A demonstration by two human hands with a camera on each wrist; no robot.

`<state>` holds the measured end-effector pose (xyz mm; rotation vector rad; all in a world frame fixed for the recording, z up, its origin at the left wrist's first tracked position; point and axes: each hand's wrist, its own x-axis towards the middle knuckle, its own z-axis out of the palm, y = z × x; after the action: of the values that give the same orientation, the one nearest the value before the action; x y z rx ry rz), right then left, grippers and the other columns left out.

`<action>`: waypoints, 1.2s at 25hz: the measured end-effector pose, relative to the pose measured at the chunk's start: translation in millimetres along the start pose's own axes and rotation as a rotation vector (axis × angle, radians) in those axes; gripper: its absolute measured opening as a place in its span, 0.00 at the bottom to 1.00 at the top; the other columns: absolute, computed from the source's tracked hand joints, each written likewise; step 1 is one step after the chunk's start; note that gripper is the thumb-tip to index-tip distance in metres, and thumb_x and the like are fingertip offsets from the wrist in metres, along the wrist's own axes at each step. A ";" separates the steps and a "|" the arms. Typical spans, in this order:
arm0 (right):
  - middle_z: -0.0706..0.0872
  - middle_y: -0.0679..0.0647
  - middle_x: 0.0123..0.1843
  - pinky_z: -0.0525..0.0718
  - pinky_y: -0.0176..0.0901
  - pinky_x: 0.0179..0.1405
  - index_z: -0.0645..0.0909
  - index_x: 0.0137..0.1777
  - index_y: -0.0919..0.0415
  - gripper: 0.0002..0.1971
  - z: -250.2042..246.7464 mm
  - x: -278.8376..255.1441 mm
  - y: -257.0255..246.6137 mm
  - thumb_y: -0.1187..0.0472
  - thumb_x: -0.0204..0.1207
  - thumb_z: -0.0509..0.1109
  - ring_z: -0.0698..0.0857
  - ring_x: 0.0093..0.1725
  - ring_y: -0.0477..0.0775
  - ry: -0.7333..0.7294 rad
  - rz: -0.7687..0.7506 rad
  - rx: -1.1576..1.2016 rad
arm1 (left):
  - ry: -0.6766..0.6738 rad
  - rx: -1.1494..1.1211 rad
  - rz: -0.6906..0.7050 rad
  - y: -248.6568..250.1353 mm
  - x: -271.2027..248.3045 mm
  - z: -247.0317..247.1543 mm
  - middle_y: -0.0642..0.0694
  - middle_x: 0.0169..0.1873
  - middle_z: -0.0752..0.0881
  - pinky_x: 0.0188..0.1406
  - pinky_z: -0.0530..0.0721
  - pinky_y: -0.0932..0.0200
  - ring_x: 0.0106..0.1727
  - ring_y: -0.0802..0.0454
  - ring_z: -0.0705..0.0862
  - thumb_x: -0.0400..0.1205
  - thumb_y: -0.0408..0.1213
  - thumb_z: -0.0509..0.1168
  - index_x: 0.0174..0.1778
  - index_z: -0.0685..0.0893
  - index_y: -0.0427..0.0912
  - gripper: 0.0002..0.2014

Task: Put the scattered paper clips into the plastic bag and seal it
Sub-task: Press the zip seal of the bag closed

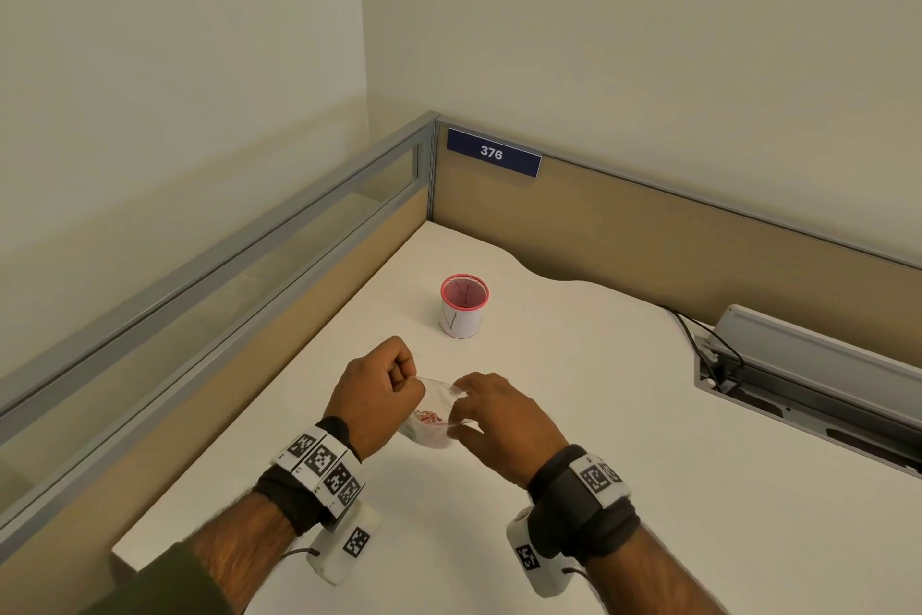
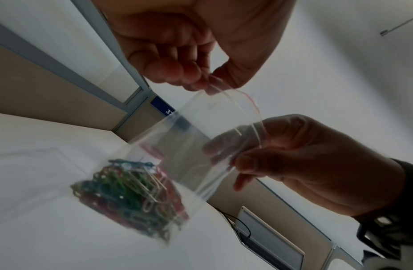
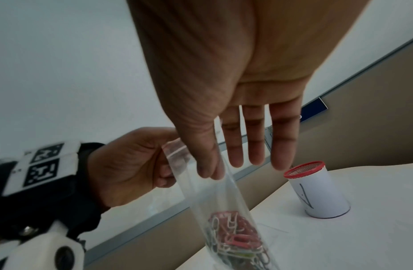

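paper clips [image 2: 131, 197] sit bunched in the bottom of the plastic bag [image 2: 191, 146], held above the bench [image 1: 598, 415]; left hand [image 1: 379, 390] and right hand [image 1: 504, 415] fingers pinch its open top; a red-rimmed cup [image 1: 463, 306] stands beyond, well apart

Clear zip bag of clips, held up over the desk, near the cup.

The bag [image 2: 177, 146] hangs upright, its red-lined mouth unsealed and curved open at the top, pinched at both ends. Coloured paper clips [image 2: 134, 199], red, green, blue and silver, lie heaped in its bottom, nearer the viewer than the red-rimmed cup [image 1: 463, 306].
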<state>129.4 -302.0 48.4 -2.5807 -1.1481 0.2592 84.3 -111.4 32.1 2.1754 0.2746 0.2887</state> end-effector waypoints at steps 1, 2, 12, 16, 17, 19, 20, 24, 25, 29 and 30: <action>0.81 0.49 0.68 0.83 0.48 0.58 0.85 0.57 0.52 0.10 -0.2 1.5 -0.2 0.53 0.80 0.66 0.78 0.64 0.54 0.016 -0.016 0.003 | 0.006 -0.003 -0.005 -1.9 1.1 -1.9 0.45 0.26 0.79 0.26 0.76 0.61 0.24 0.56 0.71 0.75 0.31 0.67 0.36 0.76 0.47 0.08; 0.83 0.49 0.64 0.83 0.48 0.57 0.85 0.56 0.54 0.10 -0.6 2.4 -0.4 0.54 0.80 0.65 0.80 0.61 0.54 0.034 -0.031 0.020 | 0.006 -0.010 -0.005 -3.9 2.2 -3.9 0.46 0.26 0.78 0.26 0.76 0.61 0.25 0.55 0.71 0.75 0.30 0.66 0.36 0.76 0.46 0.08; 0.87 0.48 0.43 0.85 0.41 0.44 0.85 0.44 0.55 0.02 -14.3 7.5 -13.4 0.59 0.76 0.73 0.84 0.43 0.47 0.274 -0.009 0.464 | -0.109 -0.752 -0.012 -25.4 1.9 -8.0 0.38 0.54 0.91 0.56 0.87 0.50 0.58 0.43 0.90 0.66 0.67 0.75 0.59 0.81 0.33 0.41; 0.88 0.46 0.42 0.83 0.31 0.43 0.85 0.44 0.58 0.02 -19.1 9.2 -13.4 0.61 0.76 0.73 0.84 0.43 0.45 0.290 0.031 0.614 | -0.183 -0.850 0.006 -32.7 -0.8 -4.7 0.36 0.54 0.92 0.56 0.88 0.56 0.58 0.44 0.90 0.60 0.63 0.81 0.59 0.87 0.32 0.42; 0.88 0.46 0.42 0.82 0.31 0.43 0.85 0.43 0.58 0.02 -19.4 9.3 -12.0 0.61 0.75 0.73 0.84 0.43 0.45 0.295 0.039 0.629 | -0.164 -0.844 -0.001 -31.4 -1.1 -3.0 0.36 0.52 0.92 0.55 0.87 0.57 0.56 0.43 0.90 0.61 0.58 0.82 0.54 0.90 0.33 0.35; 0.88 0.46 0.43 0.83 0.31 0.43 0.86 0.44 0.58 0.02 -18.7 8.1 -8.9 0.60 0.75 0.73 0.84 0.44 0.44 0.300 0.053 0.646 | -0.098 -0.810 0.000 -31.5 -0.8 -0.5 0.35 0.45 0.93 0.54 0.86 0.56 0.51 0.44 0.91 0.68 0.50 0.80 0.45 0.92 0.35 0.21; 0.89 0.46 0.43 0.84 0.34 0.44 0.86 0.44 0.58 0.03 -17.6 7.1 -7.3 0.60 0.75 0.74 0.84 0.45 0.45 0.300 0.062 0.659 | -0.073 -0.783 0.008 -30.4 -0.4 -1.2 0.34 0.43 0.93 0.53 0.87 0.55 0.48 0.43 0.91 0.72 0.46 0.78 0.43 0.92 0.35 0.16; 0.89 0.47 0.44 0.89 0.49 0.44 0.86 0.44 0.56 0.05 -11.4 4.8 -3.3 0.55 0.73 0.76 0.86 0.44 0.48 0.342 0.144 0.757 | -0.073 -0.730 0.014 -24.8 -0.7 -2.3 0.36 0.36 0.92 0.47 0.89 0.57 0.41 0.45 0.92 0.80 0.35 0.69 0.42 0.89 0.34 0.08; 0.89 0.49 0.43 0.90 0.50 0.43 0.85 0.44 0.57 0.05 -10.2 5.7 -2.3 0.57 0.73 0.76 0.86 0.43 0.49 0.373 0.175 0.790 | -0.070 -0.739 0.004 -22.1 -1.1 -1.6 0.38 0.35 0.93 0.46 0.89 0.59 0.40 0.46 0.92 0.80 0.33 0.68 0.42 0.89 0.34 0.07; 0.88 0.59 0.42 0.89 0.49 0.43 0.81 0.51 0.59 0.09 -7.8 7.1 -1.7 0.69 0.74 0.73 0.85 0.38 0.51 0.419 0.267 0.985 | -0.056 -0.782 -0.005 -18.7 -2.2 1.1 0.40 0.33 0.92 0.45 0.89 0.60 0.39 0.48 0.92 0.80 0.25 0.67 0.46 0.88 0.33 0.05; 0.88 0.60 0.41 0.89 0.49 0.44 0.82 0.53 0.58 0.10 -6.7 6.9 -1.7 0.70 0.74 0.73 0.84 0.37 0.51 0.407 0.275 0.995 | -0.051 -0.781 0.000 -20.6 -1.7 0.8 0.40 0.33 0.92 0.45 0.90 0.60 0.39 0.47 0.92 0.80 0.24 0.67 0.46 0.88 0.33 0.05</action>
<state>134.7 -297.1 54.9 -1.7532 -0.3466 0.2569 81.1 -100.7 14.7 1.4085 0.1027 0.2802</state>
